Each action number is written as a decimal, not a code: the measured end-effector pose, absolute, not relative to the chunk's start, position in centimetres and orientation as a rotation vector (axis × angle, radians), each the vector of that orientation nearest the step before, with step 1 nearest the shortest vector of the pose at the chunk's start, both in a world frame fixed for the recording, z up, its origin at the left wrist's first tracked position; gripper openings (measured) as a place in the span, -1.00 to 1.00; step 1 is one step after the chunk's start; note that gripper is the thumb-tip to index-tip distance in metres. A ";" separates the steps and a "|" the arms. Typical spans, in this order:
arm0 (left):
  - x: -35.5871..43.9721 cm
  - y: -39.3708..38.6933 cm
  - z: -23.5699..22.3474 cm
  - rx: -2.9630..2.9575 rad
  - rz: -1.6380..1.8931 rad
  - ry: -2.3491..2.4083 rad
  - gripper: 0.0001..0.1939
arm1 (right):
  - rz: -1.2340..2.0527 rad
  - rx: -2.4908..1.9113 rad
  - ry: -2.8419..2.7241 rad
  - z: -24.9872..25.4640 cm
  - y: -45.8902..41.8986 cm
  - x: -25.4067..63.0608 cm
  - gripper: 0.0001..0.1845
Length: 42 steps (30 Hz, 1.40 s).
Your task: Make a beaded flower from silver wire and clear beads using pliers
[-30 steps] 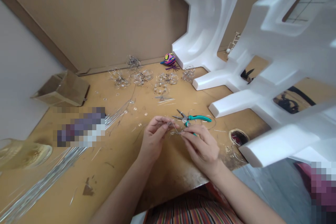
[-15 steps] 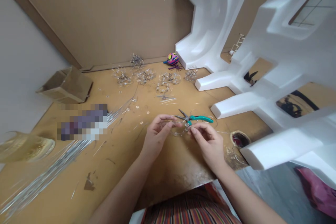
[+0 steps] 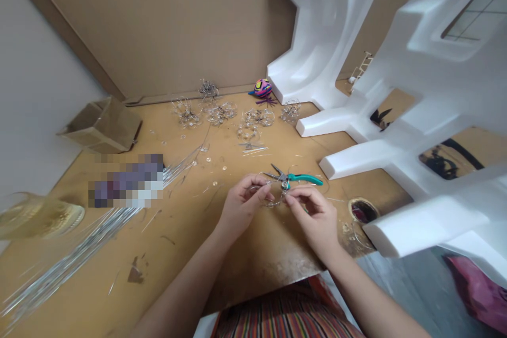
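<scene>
Between my two hands is a thin wire ring with small clear beads [image 3: 271, 203]. My left hand [image 3: 246, 202] pinches its left side between thumb and fingers. On its right side, my right hand [image 3: 312, 211] pinches the wire near a clear bead. Just beyond my fingers lie pliers [image 3: 304, 179] with green handles, their grey jaws apart and pointing left; one handle is partly hidden by my right hand. Farther back on the table rest several tangled wire-and-bead pieces [image 3: 255, 118]. A few short straight wires [image 3: 253, 149] lie in front of them.
A long bundle of silvery wires [image 3: 85, 251] crosses the left side, beneath a blurred-out patch. An open cardboard box [image 3: 103, 127] stands at back left, a clear cup [image 3: 43, 216] nearer. White plastic chair legs [image 3: 420, 222] border the right, near a small round container [image 3: 362, 211].
My left hand has shifted slightly right and its fingers curl more around the wire ring. The ring has turned a little. My right hand stays almost in place.
</scene>
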<state>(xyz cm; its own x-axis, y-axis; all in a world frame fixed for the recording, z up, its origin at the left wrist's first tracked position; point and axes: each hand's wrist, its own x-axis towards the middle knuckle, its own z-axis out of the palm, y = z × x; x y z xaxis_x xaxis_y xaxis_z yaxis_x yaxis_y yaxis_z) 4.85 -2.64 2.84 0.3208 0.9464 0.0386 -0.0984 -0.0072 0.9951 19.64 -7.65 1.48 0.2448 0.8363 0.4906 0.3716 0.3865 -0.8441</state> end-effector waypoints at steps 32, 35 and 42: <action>4.3 -2.3 2.1 1.599 1.064 1.071 -0.82 | -0.075 -1.890 -2.370 2.7 -5.3 25.8 -0.20; 4.3 -2.4 2.0 1.607 1.070 1.055 -0.82 | -0.120 -1.978 -2.481 2.1 -5.1 25.3 -0.18; 4.4 -2.9 2.3 1.691 1.046 1.053 -0.84 | -0.115 -2.158 -2.477 1.9 -3.9 23.7 -0.53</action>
